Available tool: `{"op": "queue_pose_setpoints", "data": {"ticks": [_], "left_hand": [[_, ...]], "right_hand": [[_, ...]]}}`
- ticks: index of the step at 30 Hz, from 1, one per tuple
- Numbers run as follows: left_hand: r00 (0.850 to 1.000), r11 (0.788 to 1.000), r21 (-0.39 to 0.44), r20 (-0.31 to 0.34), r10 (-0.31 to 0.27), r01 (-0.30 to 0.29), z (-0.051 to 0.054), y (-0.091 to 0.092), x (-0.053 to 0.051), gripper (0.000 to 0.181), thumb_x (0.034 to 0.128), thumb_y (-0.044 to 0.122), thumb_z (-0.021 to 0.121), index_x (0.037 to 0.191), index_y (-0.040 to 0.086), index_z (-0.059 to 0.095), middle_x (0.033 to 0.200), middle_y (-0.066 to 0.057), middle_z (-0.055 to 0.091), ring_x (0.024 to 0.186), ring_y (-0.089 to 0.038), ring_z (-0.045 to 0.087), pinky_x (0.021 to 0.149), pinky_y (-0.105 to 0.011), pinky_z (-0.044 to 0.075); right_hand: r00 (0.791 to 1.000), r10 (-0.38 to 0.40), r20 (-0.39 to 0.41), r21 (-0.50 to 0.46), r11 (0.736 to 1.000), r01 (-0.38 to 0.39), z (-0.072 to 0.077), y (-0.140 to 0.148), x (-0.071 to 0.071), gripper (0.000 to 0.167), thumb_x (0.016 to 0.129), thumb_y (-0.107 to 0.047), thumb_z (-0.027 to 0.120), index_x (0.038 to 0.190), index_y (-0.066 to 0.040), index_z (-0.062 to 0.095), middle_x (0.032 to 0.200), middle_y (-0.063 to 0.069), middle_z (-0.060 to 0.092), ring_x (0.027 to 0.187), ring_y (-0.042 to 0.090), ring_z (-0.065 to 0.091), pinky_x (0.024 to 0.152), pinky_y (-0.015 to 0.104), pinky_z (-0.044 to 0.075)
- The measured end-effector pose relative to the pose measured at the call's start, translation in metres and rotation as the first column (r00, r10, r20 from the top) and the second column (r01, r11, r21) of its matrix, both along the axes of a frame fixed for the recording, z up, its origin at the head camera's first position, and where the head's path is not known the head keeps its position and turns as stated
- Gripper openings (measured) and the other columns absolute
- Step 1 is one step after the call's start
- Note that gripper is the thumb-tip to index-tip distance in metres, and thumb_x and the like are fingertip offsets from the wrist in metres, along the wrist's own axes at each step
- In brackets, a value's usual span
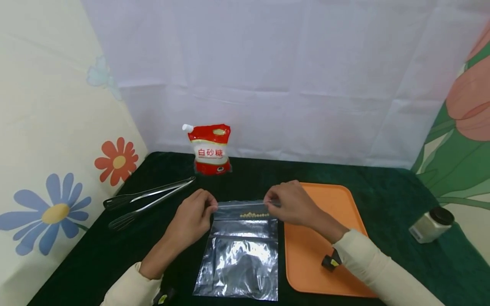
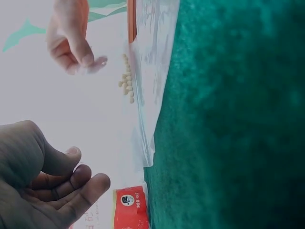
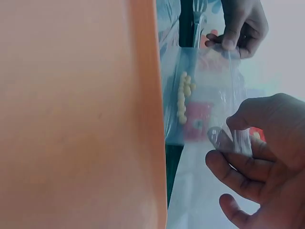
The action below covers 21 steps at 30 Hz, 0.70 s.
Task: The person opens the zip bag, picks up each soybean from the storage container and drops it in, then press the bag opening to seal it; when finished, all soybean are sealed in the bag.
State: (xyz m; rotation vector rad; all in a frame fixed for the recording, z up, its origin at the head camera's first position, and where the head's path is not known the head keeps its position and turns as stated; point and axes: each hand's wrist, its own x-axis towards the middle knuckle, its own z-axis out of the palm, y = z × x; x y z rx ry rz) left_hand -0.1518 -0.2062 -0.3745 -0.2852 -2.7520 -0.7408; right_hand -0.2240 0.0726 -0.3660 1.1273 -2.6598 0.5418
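Note:
A clear plastic zip bag [image 1: 245, 255] stretches flat toward me over the dark green cloth, its upper end raised between my hands. My left hand [image 1: 194, 216] pinches the top left corner between thumb and fingertips. At the top right corner, my right hand [image 1: 292, 204] pinches the clear film; the right wrist view shows the film between thumb and index finger, with the other fingers loosely bent. Several pale yellow beans [image 3: 183, 98], like soybeans, lie in a row across the bag's upper part, below the top edge. Whether the zip is parted cannot be told.
An orange tray [image 1: 317, 272] lies right of the bag, under my right forearm. Metal tongs [image 1: 153, 197] rest at the left. A red and white sugar pouch [image 1: 210, 148] stands at the back. A black-lidded jar [image 1: 430, 225] is at the far right.

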Motion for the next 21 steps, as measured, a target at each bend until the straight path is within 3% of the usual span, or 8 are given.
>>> {"op": "queue_pose_setpoints", "data": {"ticks": [7,13,18,21], "left_hand": [[1.000,1.000,0.011,0.007,-0.003,0.003,0.000,0.001,-0.003,0.010,0.0945,0.007,0.069,0.096,0.012,0.060,0.093,-0.001,0.054,0.075,-0.014,0.053,0.063,-0.026,0.051],[1.000,0.998,0.053,-0.019,-0.016,0.017,0.001,0.001,-0.009,0.009,0.0939,0.007,0.070,0.098,0.013,0.063,0.088,0.001,0.058,0.070,-0.013,0.054,0.060,-0.027,0.051],[0.999,0.988,0.151,0.021,-0.036,0.033,0.000,0.000,-0.013,0.021,0.0941,0.005,0.068,0.114,0.008,0.060,0.088,-0.001,0.063,0.070,-0.014,0.057,0.061,-0.028,0.053],[0.998,0.984,0.176,0.039,-0.046,0.038,-0.003,-0.001,-0.016,0.033,0.0950,0.004,0.067,0.125,0.005,0.055,0.094,-0.004,0.065,0.075,-0.014,0.060,0.065,-0.029,0.054]], "right_hand": [[0.996,-0.043,0.076,-0.020,0.999,0.045,-0.003,0.025,0.001,0.005,0.095,-0.026,0.070,0.094,-0.021,0.072,0.086,-0.017,0.065,0.081,0.005,0.059,0.092,0.046,0.045],[0.996,-0.052,0.069,-0.018,0.998,0.053,-0.003,0.033,-0.002,0.009,0.093,-0.031,0.074,0.088,-0.025,0.071,0.078,-0.019,0.061,0.067,0.000,0.052,0.074,0.035,0.047],[0.995,-0.081,0.065,0.009,0.997,0.080,-0.004,0.034,-0.007,0.016,0.093,-0.035,0.073,0.081,-0.024,0.071,0.065,-0.018,0.054,0.052,0.003,0.045,0.051,0.027,0.038],[0.992,-0.117,0.051,0.039,0.993,0.115,-0.006,0.035,-0.011,0.020,0.094,-0.038,0.071,0.080,-0.024,0.072,0.062,-0.018,0.052,0.050,0.004,0.044,0.052,0.027,0.037]]}}
